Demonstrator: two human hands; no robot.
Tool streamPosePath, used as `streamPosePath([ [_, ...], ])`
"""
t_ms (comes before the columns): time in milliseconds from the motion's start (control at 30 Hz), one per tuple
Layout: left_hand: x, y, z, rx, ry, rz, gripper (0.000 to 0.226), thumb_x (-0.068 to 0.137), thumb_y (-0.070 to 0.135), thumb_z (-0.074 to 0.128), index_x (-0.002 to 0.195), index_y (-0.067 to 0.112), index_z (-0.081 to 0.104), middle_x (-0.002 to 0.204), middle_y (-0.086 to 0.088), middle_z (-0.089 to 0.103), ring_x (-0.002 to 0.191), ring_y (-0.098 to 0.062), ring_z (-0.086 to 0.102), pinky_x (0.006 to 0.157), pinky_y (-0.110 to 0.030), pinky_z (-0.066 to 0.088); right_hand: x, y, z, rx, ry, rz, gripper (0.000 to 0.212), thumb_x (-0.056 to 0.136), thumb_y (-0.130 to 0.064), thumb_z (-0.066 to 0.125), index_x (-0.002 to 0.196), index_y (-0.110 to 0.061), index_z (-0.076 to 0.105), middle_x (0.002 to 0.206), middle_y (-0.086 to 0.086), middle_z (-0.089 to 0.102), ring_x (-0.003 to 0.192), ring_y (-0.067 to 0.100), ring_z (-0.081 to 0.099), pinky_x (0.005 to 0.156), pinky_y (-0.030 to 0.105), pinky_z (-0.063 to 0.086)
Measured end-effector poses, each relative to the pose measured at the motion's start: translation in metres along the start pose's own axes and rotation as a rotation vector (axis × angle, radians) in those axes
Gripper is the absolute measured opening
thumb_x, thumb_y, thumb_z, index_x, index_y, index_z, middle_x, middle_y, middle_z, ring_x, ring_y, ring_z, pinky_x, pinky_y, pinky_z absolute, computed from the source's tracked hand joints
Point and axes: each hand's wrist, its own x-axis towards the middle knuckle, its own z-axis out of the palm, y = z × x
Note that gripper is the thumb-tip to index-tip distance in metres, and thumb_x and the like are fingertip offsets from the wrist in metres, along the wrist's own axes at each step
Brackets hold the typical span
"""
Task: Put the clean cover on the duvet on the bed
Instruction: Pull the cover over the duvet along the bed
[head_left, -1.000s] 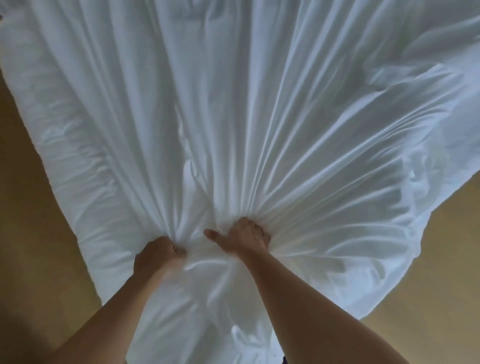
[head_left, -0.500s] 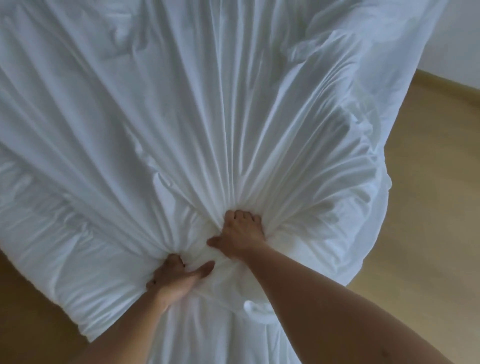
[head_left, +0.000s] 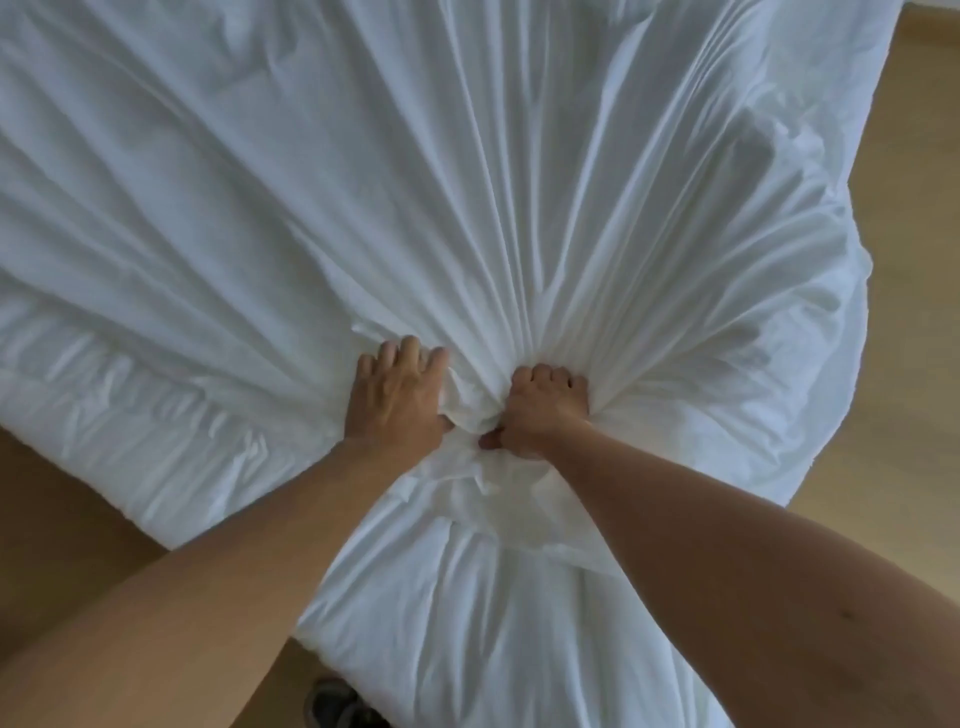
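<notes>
The white duvet cover (head_left: 467, 182) fills most of the view, with the duvet inside not told apart from it. Long pleats fan out from a gathered bunch in the middle. My right hand (head_left: 540, 410) grips that bunch in a fist, knuckles up. Just left of it, my left hand (head_left: 400, 397) lies on the fabric with its fingers stretched forward and its thumb hidden by the bunch. More white fabric (head_left: 493, 597) hangs down between my forearms toward me.
Wooden floor (head_left: 924, 312) shows to the right of the bedding, and darker floor (head_left: 67, 499) shows at the lower left. A dark shoe (head_left: 337, 706) sits at the bottom edge beside the hanging fabric.
My left hand let go of its earlier fistful, moved forward and up beside the right hand, and now lies flat on the fabric. The right hand keeps its grip.
</notes>
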Motion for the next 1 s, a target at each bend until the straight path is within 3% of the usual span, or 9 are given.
streamPosePath([
  [67, 0.029, -0.038, -0.001, -0.002, -0.025, -0.022, 0.086, 0.06, 0.067, 0.081, 0.132, 0.031, 0.051, 0.132, -0.005, 0.047, 0.117, -0.033, 0.046, 0.094, -0.047, 0.033, 0.001, -0.002, -0.001, 0.012, -0.006, 0.041, 0.099, 0.064, -0.078, 0.071, 0.134, -0.014, 0.041, 0.137, 0.012, 0.047, 0.126, 0.033, 0.043, 0.104, 0.048, 0.029],
  [200, 0.071, -0.062, 0.018, -0.041, -0.086, 0.209, 0.025, 0.098, 0.048, 0.055, 0.109, 0.027, 0.061, 0.117, 0.002, 0.064, 0.113, -0.028, 0.055, 0.089, -0.042, 0.036, 0.006, -0.008, -0.008, 0.017, -0.096, 0.174, 0.115, 0.059, -0.077, 0.077, 0.143, -0.012, 0.034, 0.143, 0.012, 0.043, 0.132, 0.034, 0.04, 0.108, 0.048, 0.027],
  [300, 0.086, -0.065, 0.024, -0.192, -0.09, 0.36, 0.018, 0.104, 0.034, 0.046, 0.093, 0.025, 0.058, 0.097, -0.004, 0.072, 0.096, -0.03, 0.067, 0.08, -0.039, 0.037, 0.021, -0.015, -0.011, 0.018, -0.168, 0.324, 0.118, 0.058, -0.068, 0.084, 0.146, -0.011, 0.031, 0.146, 0.012, 0.04, 0.135, 0.035, 0.036, 0.109, 0.05, 0.026],
  [467, 0.041, -0.074, 0.027, -0.419, -0.456, 0.401, 0.019, 0.1, 0.024, 0.048, 0.111, 0.015, 0.062, 0.112, -0.014, 0.069, 0.109, -0.036, 0.065, 0.087, -0.04, 0.05, 0.025, -0.054, -0.057, 0.028, -0.292, 0.585, 0.077, 0.07, -0.029, 0.085, 0.139, -0.019, 0.051, 0.145, 0.009, 0.05, 0.137, 0.034, 0.043, 0.111, 0.048, 0.032],
  [600, -0.019, -0.106, 0.015, -0.661, -0.692, 0.463, 0.025, 0.096, 0.036, 0.054, 0.11, 0.017, 0.062, 0.11, -0.013, 0.07, 0.105, -0.036, 0.064, 0.086, -0.036, 0.049, 0.0, -0.129, -0.066, 0.286, 0.328, 0.47, 0.066, 0.07, -0.027, 0.066, 0.133, -0.025, 0.047, 0.13, 0.005, 0.05, 0.119, 0.032, 0.053, 0.096, 0.047, 0.042],
  [667, -0.011, -0.158, 0.016, -0.6, -0.549, 0.626, 0.044, 0.087, 0.05, 0.058, 0.12, 0.022, 0.06, 0.117, -0.007, 0.064, 0.106, -0.031, 0.062, 0.091, -0.036, 0.048, 0.003, -0.186, -0.057, 0.311, 0.527, 0.221, 0.078, 0.067, -0.04, 0.063, 0.141, -0.031, 0.041, 0.131, 0.0, 0.049, 0.114, 0.027, 0.054, 0.092, 0.046, 0.044],
  [767, 0.054, -0.27, 0.016, -0.198, -0.054, 0.47, 0.069, 0.068, 0.064, 0.067, 0.127, 0.029, 0.06, 0.125, -0.004, 0.054, 0.114, -0.033, 0.055, 0.097, -0.044, 0.04, 0.032, -0.235, -0.043, 0.473, 0.294, 0.23, 0.066, 0.086, -0.05, 0.064, 0.145, -0.029, 0.04, 0.133, 0.001, 0.054, 0.122, 0.029, 0.054, 0.101, 0.042, 0.043],
  [867, 0.118, -0.381, 0.013, 0.092, -0.172, 0.085, 0.078, 0.071, 0.068, 0.072, 0.137, 0.032, 0.05, 0.14, -0.004, 0.049, 0.129, -0.03, 0.046, 0.109, -0.043, 0.026, 0.05, -0.245, -0.028, 0.548, 0.328, 0.371, 0.041, 0.091, -0.028, 0.064, 0.131, -0.02, 0.055, 0.123, 0.006, 0.065, 0.116, 0.031, 0.06, 0.098, 0.036, 0.045],
  [1000, 0.122, -0.409, 0.047, 0.08, -0.274, 0.178, 0.027, 0.091, 0.028, 0.061, 0.118, 0.027, 0.065, 0.124, 0.002, 0.063, 0.118, -0.022, 0.057, 0.103, -0.03, 0.038, 0.047, -0.263, -0.012, 0.575, 0.429, 0.403, 0.007, 0.093, -0.016, 0.06, 0.093, -0.01, 0.063, 0.098, 0.012, 0.068, 0.094, 0.037, 0.064, 0.081, 0.039, 0.044],
])
